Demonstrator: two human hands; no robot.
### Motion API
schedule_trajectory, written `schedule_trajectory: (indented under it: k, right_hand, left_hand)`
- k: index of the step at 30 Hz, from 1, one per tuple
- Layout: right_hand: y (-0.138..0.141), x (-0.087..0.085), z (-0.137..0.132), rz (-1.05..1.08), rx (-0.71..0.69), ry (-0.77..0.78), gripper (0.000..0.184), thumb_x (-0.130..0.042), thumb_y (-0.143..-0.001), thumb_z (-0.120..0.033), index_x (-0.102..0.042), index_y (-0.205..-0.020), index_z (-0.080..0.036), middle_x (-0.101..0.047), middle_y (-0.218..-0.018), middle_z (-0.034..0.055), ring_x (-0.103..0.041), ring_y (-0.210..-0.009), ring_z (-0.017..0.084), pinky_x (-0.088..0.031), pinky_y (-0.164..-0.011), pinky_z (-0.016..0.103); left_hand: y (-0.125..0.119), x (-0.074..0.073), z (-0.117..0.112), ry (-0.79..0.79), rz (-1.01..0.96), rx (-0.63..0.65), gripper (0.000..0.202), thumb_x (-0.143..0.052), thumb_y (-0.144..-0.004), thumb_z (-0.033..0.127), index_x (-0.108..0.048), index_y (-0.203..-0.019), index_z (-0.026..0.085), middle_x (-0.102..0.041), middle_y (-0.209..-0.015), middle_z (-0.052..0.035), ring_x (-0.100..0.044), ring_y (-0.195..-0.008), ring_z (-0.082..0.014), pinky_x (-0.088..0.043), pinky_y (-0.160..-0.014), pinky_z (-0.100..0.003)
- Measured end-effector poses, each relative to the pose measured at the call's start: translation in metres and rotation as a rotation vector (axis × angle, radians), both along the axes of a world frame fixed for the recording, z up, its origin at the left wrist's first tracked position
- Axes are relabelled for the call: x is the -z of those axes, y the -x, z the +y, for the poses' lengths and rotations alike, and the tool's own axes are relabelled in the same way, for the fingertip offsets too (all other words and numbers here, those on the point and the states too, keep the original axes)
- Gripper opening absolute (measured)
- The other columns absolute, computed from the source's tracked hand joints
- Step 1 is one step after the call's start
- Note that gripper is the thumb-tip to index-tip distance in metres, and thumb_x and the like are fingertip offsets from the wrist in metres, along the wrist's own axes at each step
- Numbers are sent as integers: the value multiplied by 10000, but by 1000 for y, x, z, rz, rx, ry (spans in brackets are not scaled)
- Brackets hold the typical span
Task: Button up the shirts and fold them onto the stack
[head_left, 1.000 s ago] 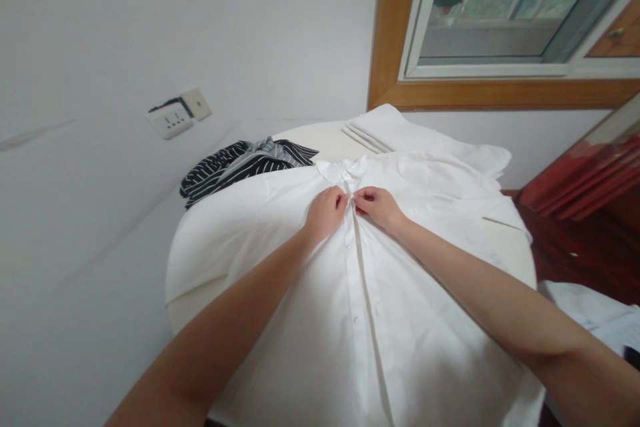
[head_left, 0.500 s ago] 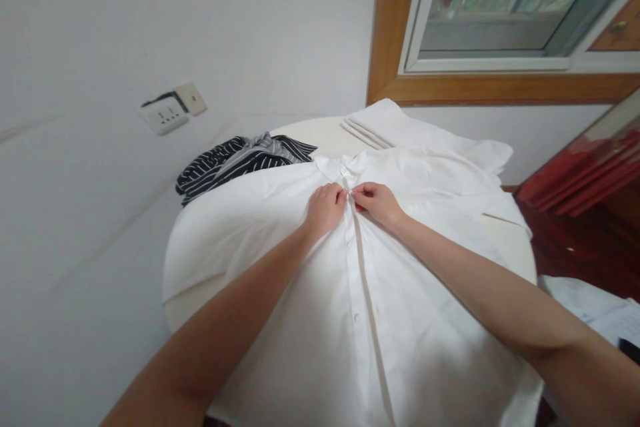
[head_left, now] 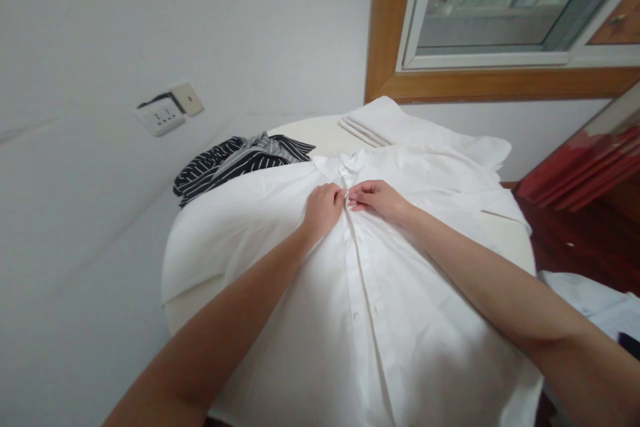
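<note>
A white button-up shirt (head_left: pixel 280 260) lies spread front-up over a round white table (head_left: pixel 190 303), its collar at the far side. My left hand (head_left: pixel 323 208) is closed in a pinch on the left edge of the button placket just below the collar. My right hand (head_left: pixel 377 198) pinches the opposite edge of the placket, fingertips almost touching the left hand's. Several small buttons run down the placket toward me.
A black-and-white striped garment (head_left: pixel 240 160) lies bunched at the table's far left. Folded white cloth (head_left: pixel 387 127) sits at the far edge by the wall. A wall socket (head_left: pixel 163 115) is at left, a wood-framed window (head_left: pixel 500 20) at upper right, red fabric (head_left: pixel 585 167) at right.
Both hands stay pinched on the placket near the collar; the two placket edges below them have come together. The view has shifted slightly.
</note>
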State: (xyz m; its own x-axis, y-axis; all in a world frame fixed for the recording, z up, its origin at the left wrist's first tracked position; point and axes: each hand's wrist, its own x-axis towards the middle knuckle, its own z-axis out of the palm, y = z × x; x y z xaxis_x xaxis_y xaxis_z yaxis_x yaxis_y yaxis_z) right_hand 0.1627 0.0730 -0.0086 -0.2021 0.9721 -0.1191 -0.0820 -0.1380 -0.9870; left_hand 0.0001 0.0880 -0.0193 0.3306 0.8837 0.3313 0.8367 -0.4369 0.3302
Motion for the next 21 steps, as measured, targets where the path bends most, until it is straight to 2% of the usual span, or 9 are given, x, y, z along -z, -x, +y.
schedule_trajectory:
  k: [4,8,10,13,17,21]
  right_hand:
    - [1,3,5,-57,27,-17,129,-768,-649,-194,-661,-699,-141,-671,-668,29,-649,-674,135,-561,-590,225]
    - [1,11,10,-250,49,-153,152,-733,-671,-275,-665,-726,-151,-628,-592,-5,-558,-535,108,-443,-467,204]
    - [1,15,12,-376,55,-275,105,-675,-704,-255,-667,-727,-153,-610,-577,-22,-515,-516,95,-402,-490,205]
    - [3,15,11,-571,72,-406,70,-611,-730,-207,-656,-713,-157,-632,-635,-14,-528,-576,100,-388,-560,211]
    - [9,8,5,-795,135,-457,105,-605,-769,-234,-639,-693,-171,-641,-670,0,-536,-599,114,-361,-569,226]
    - [14,4,-1,-886,164,-448,91,-616,-783,-237,-661,-728,-181,-666,-729,18,-558,-638,129,-353,-573,232]
  left_hand:
    - [0,-1,0,7,41,0,229,-411,-941,227,-600,-819,179,-659,-876,-90,-587,-875,-219,-431,-843,-348]
    - [0,-2,0,11,71,-6,249,-394,-945,210,-607,-821,174,-666,-889,-97,-592,-888,-223,-428,-850,-347]
    - [0,-2,0,7,67,-1,278,-380,-956,221,-612,-809,173,-671,-881,-98,-596,-883,-221,-424,-855,-346]
    - [1,-2,1,11,41,17,316,-385,-964,261,-622,-773,177,-675,-837,-87,-599,-846,-213,-425,-842,-339]
    - [2,-1,4,42,-28,40,304,-428,-943,270,-644,-747,184,-677,-778,-60,-599,-774,-185,-431,-782,-303]
    - [3,-1,6,77,-90,35,277,-477,-910,269,-664,-727,179,-673,-725,-46,-580,-689,-168,-428,-695,-279]
